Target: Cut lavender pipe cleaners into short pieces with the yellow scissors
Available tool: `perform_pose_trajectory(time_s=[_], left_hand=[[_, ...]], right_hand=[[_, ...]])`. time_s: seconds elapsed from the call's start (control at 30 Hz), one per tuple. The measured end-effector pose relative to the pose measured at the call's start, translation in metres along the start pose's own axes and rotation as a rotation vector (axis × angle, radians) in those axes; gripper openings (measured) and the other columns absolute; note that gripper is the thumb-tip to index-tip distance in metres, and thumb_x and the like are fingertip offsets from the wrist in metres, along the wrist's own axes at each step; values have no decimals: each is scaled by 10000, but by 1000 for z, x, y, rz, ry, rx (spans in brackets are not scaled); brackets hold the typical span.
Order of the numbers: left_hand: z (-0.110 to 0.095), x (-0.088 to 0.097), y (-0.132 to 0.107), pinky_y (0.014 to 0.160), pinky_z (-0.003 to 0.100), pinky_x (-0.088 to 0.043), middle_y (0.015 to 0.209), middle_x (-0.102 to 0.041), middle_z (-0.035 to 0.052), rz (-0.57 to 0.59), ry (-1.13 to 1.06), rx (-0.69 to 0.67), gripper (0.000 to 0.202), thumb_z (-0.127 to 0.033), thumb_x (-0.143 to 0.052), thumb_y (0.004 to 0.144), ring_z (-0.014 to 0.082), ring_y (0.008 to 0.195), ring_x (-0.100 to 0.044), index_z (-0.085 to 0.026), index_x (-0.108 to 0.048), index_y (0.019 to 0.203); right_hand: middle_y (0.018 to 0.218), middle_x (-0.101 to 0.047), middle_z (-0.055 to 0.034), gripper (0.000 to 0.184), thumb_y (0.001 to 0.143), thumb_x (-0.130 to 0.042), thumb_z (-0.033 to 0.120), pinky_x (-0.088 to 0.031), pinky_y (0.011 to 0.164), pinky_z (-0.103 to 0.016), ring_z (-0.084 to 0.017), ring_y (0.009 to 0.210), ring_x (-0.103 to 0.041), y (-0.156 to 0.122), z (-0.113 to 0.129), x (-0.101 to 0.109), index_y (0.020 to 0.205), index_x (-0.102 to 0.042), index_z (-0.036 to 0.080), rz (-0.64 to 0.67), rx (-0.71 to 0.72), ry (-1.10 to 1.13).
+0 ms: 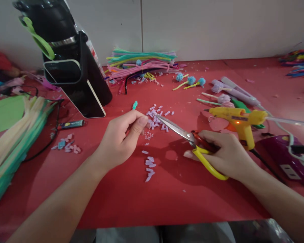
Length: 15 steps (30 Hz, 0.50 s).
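My right hand (226, 153) is closed around the handles of scissors (176, 130) with yellow and red grips. Their blades look nearly together and point left over a pile of short lilac pieces (164, 126). Close to the scissor tips, my left hand (123, 136) pinches thumb against forefinger; whatever is between them is too small to make out. Below its fingertips lie fine lilac crumbs (149, 135), then a short row of lilac strips (150, 163). A small teal twisted piece (134, 105) shows just behind the left hand.
A black bottle (96, 74) with a phone (83, 98) against it stands back left. A yellow glue gun (239, 118), its light lit, lies right, near a purple power socket (285, 162). Pipe-cleaner bundles (142, 57) and blue-tipped stems (191, 80) lie behind on the red table (121, 202).
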<state>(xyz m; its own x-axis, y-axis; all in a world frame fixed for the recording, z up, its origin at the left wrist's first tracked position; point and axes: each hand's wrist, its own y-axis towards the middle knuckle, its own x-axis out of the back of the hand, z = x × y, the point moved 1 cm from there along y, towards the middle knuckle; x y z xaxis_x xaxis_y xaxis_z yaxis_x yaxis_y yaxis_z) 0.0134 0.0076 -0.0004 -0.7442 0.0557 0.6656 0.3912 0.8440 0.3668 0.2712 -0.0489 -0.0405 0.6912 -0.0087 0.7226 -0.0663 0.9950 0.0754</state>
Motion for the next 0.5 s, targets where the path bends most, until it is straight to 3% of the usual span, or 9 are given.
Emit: perform_pose_trajectory(time_s=[0.5], left_hand=[[0,2,2,592,239,-418,685,-591,-15,-24,61,-52,218,-289,-509,985,106,614,-508,-196,-610,816]], right_hand=[[602,-278,55,613,661,-721,733,-257,487,-258,-102,574,-259,0,-4,-1,612,-401,212,33,3,-15]])
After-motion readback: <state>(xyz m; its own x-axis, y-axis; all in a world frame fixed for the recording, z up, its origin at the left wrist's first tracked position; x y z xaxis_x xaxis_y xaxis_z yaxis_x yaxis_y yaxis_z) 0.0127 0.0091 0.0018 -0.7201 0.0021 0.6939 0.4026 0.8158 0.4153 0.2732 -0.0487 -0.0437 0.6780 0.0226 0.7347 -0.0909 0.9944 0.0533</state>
